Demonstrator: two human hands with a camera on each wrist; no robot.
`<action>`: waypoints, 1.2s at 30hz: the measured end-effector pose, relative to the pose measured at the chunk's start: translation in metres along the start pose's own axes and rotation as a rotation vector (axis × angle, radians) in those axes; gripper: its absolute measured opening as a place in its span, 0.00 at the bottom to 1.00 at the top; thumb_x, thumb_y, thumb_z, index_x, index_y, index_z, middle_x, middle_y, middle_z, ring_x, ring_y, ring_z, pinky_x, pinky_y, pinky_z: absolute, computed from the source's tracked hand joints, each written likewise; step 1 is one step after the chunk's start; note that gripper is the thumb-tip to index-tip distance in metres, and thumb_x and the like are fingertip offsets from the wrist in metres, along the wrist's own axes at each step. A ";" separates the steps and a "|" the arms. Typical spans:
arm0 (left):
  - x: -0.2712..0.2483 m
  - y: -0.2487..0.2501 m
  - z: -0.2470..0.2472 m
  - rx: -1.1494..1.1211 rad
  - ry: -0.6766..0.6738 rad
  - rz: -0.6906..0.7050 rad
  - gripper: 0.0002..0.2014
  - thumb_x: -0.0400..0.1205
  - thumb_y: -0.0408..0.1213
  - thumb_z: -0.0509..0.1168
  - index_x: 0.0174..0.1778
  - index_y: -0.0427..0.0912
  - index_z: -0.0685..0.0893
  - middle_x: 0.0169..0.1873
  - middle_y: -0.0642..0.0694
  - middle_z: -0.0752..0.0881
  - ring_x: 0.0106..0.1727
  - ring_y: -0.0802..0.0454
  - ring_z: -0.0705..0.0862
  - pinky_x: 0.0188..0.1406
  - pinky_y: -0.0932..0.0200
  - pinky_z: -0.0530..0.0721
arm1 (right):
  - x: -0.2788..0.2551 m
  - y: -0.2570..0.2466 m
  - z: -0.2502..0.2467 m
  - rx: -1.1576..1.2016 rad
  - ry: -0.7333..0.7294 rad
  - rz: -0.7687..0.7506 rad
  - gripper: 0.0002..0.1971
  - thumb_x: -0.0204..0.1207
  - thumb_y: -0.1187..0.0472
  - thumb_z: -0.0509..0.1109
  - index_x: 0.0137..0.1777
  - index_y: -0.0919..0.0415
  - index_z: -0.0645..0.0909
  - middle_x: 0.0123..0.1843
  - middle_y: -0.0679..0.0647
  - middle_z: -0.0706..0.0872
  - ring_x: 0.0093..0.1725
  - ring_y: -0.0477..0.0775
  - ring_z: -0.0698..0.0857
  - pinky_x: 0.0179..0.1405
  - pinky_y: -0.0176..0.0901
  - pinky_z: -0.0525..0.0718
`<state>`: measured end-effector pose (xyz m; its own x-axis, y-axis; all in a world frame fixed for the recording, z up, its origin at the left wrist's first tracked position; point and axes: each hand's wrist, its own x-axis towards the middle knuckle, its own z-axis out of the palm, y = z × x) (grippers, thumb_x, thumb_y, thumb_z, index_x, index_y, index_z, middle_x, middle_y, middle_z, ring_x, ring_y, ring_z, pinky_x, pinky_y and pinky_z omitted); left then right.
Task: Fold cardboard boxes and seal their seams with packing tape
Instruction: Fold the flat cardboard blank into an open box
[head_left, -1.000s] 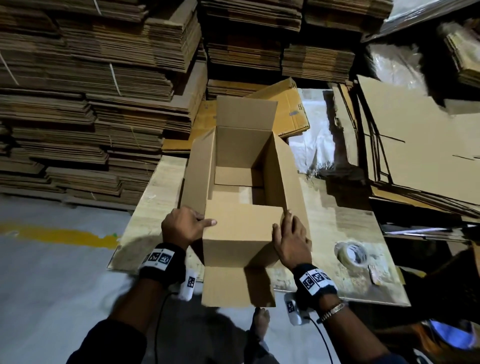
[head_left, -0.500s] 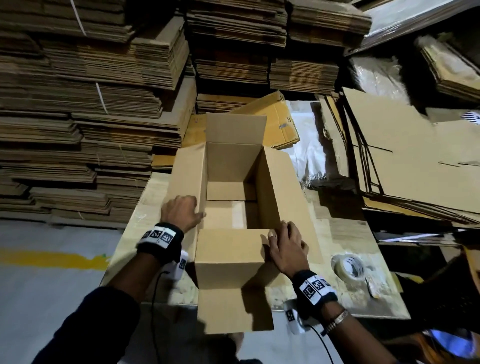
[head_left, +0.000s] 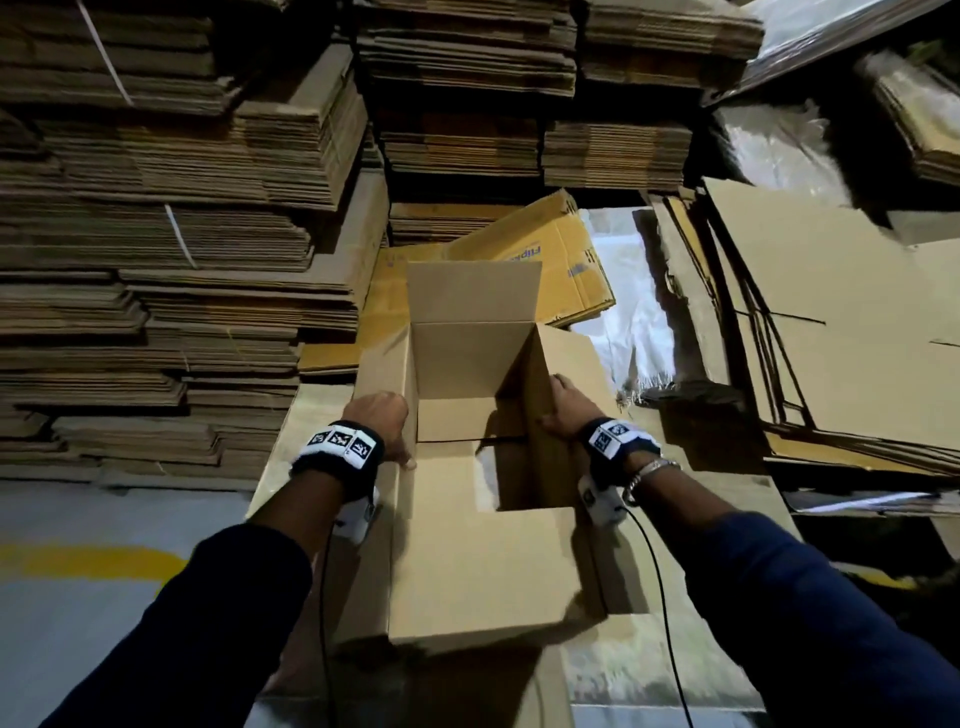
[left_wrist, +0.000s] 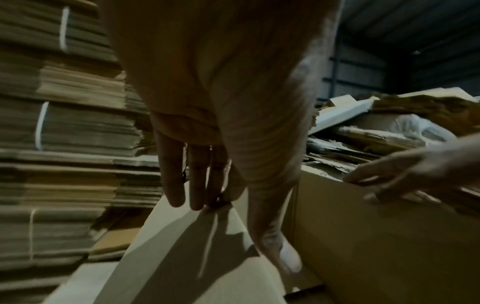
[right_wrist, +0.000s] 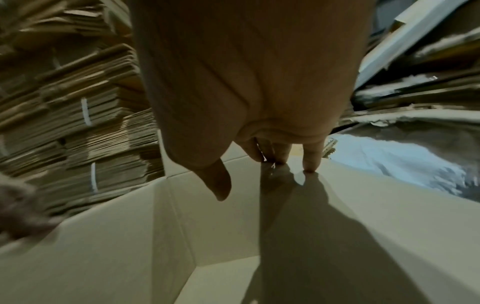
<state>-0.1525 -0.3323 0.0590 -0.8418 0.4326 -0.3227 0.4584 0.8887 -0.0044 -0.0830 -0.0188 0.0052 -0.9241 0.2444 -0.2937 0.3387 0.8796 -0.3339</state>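
A plain brown cardboard box (head_left: 467, 364) stands open on a plywood table (head_left: 654, 670). Its far short flap (head_left: 472, 293) stands upright, and the near short flap (head_left: 483, 561) lies folded inward over the opening. My left hand (head_left: 379, 418) rests with straight fingers on the left long flap (head_left: 382, 364); in the left wrist view its fingers (left_wrist: 197, 185) touch the flap's edge, thumb toward the inside. My right hand (head_left: 566, 410) presses straight fingertips (right_wrist: 309, 162) on the right long flap (head_left: 571, 358), thumb hanging free. No tape roll shows.
Tall strapped stacks of flat cardboard (head_left: 182, 234) fill the left and back. Large loose sheets (head_left: 831, 338) lean at the right. A yellow printed flat box (head_left: 545, 249) and a white plastic sack (head_left: 639, 312) lie behind the box. Grey floor with a yellow line (head_left: 88, 561) lies at lower left.
Both hands left the near short flap, which now lies folded in, and moved forward onto the two long side flaps. The view has come closer; the tape roll is out of sight.
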 end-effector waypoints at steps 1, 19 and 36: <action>0.003 0.000 0.000 0.001 0.008 0.010 0.30 0.69 0.60 0.84 0.57 0.43 0.86 0.57 0.44 0.87 0.59 0.41 0.87 0.56 0.50 0.85 | 0.015 0.002 -0.004 0.045 0.003 0.009 0.43 0.81 0.53 0.76 0.87 0.72 0.58 0.89 0.67 0.60 0.85 0.67 0.69 0.80 0.55 0.72; 0.022 -0.035 0.003 -0.021 -0.046 0.092 0.32 0.82 0.63 0.71 0.80 0.51 0.81 0.73 0.43 0.79 0.71 0.44 0.83 0.72 0.44 0.81 | 0.106 -0.049 -0.104 0.755 0.256 -0.051 0.60 0.65 0.35 0.86 0.91 0.48 0.53 0.86 0.61 0.69 0.83 0.63 0.71 0.81 0.65 0.74; -0.022 -0.118 0.030 -0.783 -0.009 -0.023 0.49 0.82 0.63 0.72 0.91 0.40 0.59 0.83 0.38 0.74 0.80 0.42 0.77 0.77 0.51 0.75 | 0.072 -0.050 0.001 -0.250 -0.055 0.050 0.32 0.79 0.39 0.74 0.81 0.44 0.71 0.81 0.58 0.70 0.87 0.62 0.57 0.77 0.83 0.61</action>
<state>-0.1798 -0.4512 0.0377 -0.8449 0.4142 -0.3386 0.1032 0.7472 0.6565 -0.1660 -0.0455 0.0002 -0.8939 0.2737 -0.3551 0.3233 0.9422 -0.0876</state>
